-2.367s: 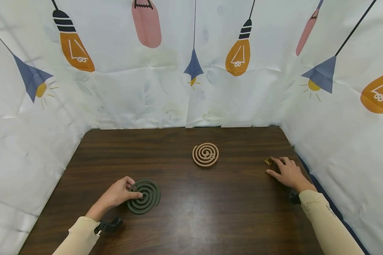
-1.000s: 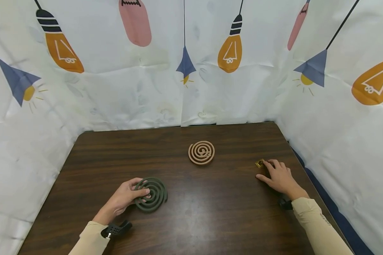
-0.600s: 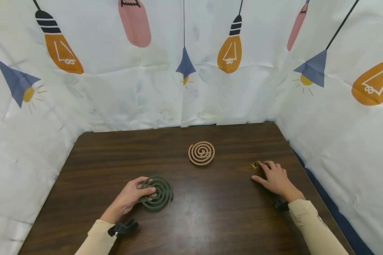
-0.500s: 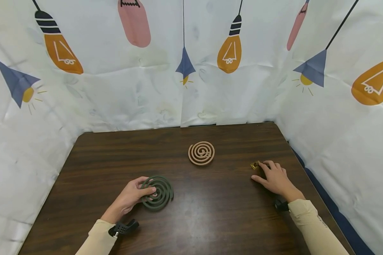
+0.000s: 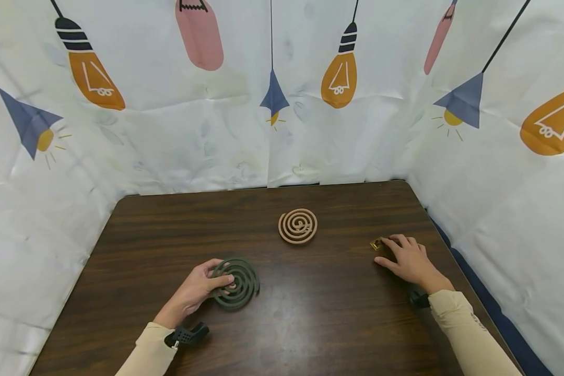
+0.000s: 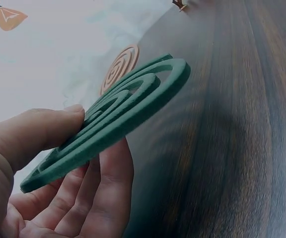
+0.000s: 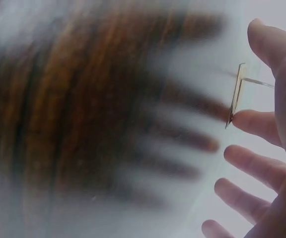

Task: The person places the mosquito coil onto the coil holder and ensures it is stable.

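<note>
What worries me first is the green coil [image 6: 125, 121]: the left hand [image 5: 198, 287] pinches it by its left side, thumb on top and fingers beneath, so the right side hangs unsupported. I judge it brittle; too hard a squeeze or a knock on the table [image 5: 319, 318] could snap a ring, and too loose a pinch could let it slip. The small gold metal piece [image 5: 375, 244], at the right of the table, could skid or tip if pushed unevenly, since only the index fingertip appears to touch it. The tan coil [image 5: 297, 226] lies flat at the far middle, apart from both hands.

I see the left forearm reaching in from the near left, with the green coil apparently raised off the table. The right hand [image 5: 411, 263] reaches from the near right, palm down, fingers spread and fairly straight, thumb apart from the metal. I cannot tell how firmly it presses.
</note>
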`<state>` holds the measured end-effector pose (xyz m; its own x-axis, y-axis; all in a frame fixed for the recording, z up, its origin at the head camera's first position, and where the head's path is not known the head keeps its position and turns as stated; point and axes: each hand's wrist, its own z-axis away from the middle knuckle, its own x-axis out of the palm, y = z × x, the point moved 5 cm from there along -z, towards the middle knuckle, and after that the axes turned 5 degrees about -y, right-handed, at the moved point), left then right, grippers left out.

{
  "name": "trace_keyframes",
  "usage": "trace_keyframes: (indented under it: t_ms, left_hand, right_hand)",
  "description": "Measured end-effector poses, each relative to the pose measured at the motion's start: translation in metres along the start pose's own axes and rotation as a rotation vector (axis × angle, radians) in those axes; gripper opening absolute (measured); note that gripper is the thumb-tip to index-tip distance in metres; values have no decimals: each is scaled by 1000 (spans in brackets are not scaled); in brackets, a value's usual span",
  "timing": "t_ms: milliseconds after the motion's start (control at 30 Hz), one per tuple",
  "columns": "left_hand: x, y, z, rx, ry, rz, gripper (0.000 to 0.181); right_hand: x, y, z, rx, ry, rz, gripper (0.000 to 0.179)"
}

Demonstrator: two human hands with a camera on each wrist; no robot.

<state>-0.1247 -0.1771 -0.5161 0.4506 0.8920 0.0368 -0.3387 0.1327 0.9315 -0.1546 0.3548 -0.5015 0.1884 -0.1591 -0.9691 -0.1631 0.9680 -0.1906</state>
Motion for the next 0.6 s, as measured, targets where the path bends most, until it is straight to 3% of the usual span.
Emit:
trace_keyframes:
  t_ms: [600]
  left_hand:
    - [17,3,-16,16,-2,76,51]
  right_hand:
    - [2,-4,7,2,-9,18,77]
